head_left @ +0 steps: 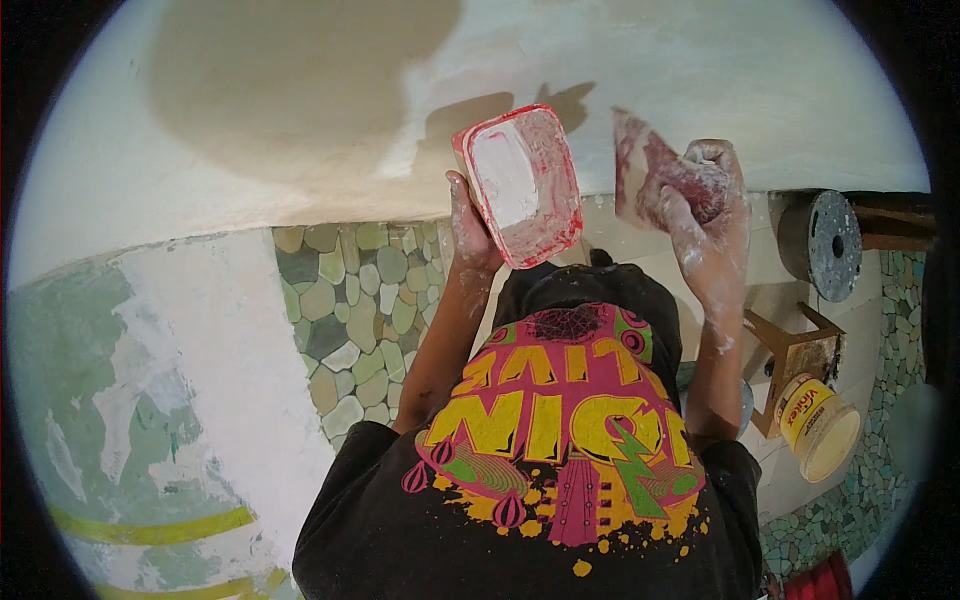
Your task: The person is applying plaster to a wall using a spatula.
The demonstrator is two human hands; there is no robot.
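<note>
In my left hand [472,228] is a red rectangular plastic tub [550,205], gripped by its side and tilted so its inside shows. White filler paste [505,172] fills one part of it, and the rest of its walls are smeared. To the right of the tub, my right hand [705,215], coated in white paste, is closed round the handle of a putty knife [637,165]. Its wide flat blade, streaked with paste, points up and left, apart from the tub. Both hands are held in front of a pale wall [780,90].
A patchy green and white wall [150,370] stands at the left, beside a pebble-patterned surface [360,310]. At the right are a grey speckled round object [832,245], a small wooden stool [800,355] and a yellow and white bucket [825,440]. A red object [820,580] shows at the lower right.
</note>
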